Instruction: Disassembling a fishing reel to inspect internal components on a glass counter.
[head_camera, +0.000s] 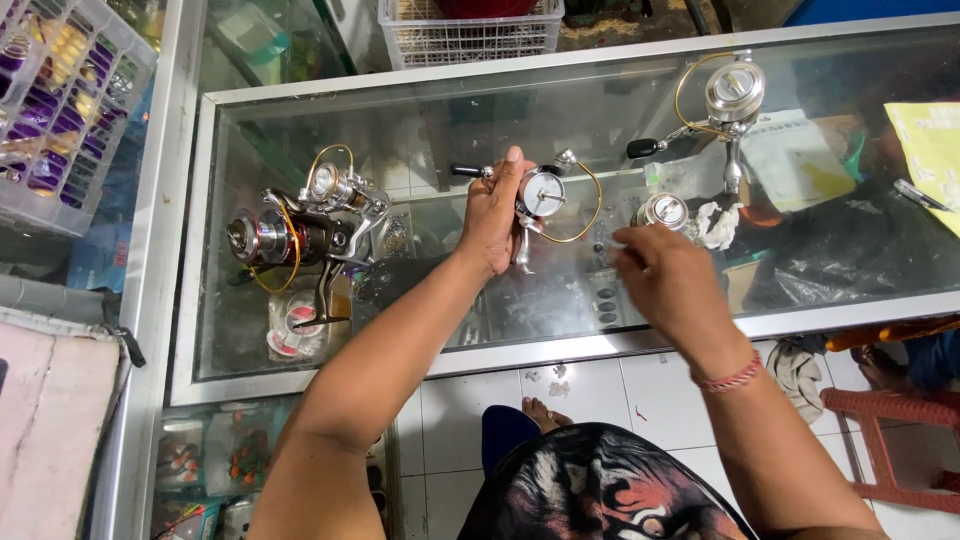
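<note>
Clamped in the left hand (492, 215), a silver spinning reel (541, 192) with a gold bail wire stands upright above the glass counter top (440, 130), its black handle knob poking out left of the fingers. Right hand (668, 280) hovers just beside it, fingertips pinched together; whether something small sits between them cannot be told.

From the head camera, bare glass lies between the hands and behind the held reel. Two more reels (305, 225) rest well to the left, near the counter's aluminium edge. A loose spool (664, 209) and a crumpled white scrap (717, 223) lie just beyond the right hand, with another reel (728, 100) farther back and a pen (920, 195) by the right edge. The counter's front rail (560, 347) runs under both wrists. A white wire basket (470, 35) stands past the far edge.
</note>
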